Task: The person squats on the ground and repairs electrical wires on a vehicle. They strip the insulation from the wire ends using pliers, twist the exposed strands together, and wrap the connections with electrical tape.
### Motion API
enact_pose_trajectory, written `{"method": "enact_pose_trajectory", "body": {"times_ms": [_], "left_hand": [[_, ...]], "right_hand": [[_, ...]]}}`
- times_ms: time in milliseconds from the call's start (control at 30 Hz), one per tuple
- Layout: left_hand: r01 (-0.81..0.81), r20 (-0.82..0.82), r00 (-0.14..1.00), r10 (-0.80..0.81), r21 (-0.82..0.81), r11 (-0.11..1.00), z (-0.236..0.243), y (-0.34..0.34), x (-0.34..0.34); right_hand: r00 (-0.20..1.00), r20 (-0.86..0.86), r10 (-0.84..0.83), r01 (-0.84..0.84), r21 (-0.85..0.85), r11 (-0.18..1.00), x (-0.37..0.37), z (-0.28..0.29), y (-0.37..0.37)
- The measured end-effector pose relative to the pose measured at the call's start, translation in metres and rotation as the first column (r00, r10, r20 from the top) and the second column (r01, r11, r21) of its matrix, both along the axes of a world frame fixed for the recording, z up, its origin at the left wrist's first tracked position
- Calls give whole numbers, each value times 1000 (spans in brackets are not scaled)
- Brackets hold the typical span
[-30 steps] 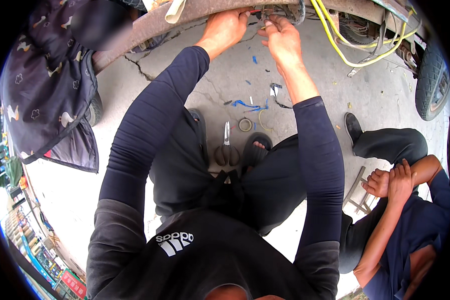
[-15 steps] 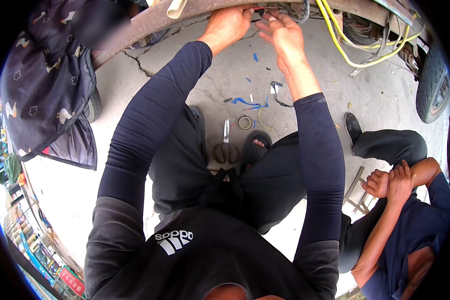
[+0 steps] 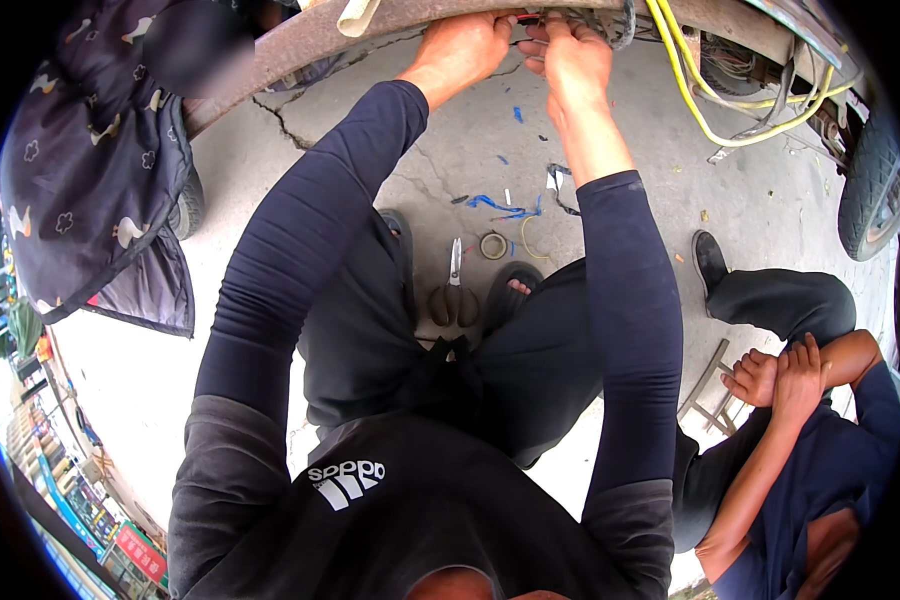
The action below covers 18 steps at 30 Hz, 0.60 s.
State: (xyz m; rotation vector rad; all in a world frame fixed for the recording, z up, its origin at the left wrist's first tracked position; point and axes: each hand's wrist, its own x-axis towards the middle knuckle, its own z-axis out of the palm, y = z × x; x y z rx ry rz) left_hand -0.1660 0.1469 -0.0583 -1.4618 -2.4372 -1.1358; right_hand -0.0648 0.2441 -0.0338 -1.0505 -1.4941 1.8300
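In the head view, both hands work close together at the upper rim. The left hand (image 3: pixel 467 48) is closed, thumb and fingers drawn together, with a thin red wire (image 3: pixel 528 17) coming out at its fingertips. The right hand (image 3: pixel 576 62) is half curled just beside it, fingers bent and slightly spread; its fingertips overlap the wiring, so I cannot tell whether it grips anything. The red wire lies in the narrow gap between the hands, its long axis running roughly sideways from the left fingertips toward the right ones. Both its ends are hidden, and it is too small to show which way its tip points.

Left of the hands, a rusty brown metal beam (image 3: pixel 300 48) slants away and is cut off above. Just right of the right hand, a dark curved hose (image 3: pixel 627 28) is cut off too; farther right hangs a yellow looped cable (image 3: pixel 732 142).

Nearer the body than the hands, on the grey concrete floor (image 3: pixel 640 130), lie blue plastic scraps (image 3: pixel 511 211), a tape roll (image 3: pixel 493 257) and dark-handled metal scissors (image 3: pixel 454 285), blades toward the hands.
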Motion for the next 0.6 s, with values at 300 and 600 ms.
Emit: {"method": "enact_pose_trajectory", "body": {"times_ms": [300,600], "left_hand": [[-36,22,999,38,-70,997,-1,4,-3],[61,316,948,-28,-97,993,0,13,-7]], "right_hand": [[1000,-15,28,-28,-49,998,2,-2,7],[997,-10,77,-78,-54,996,3,2,6]]}}
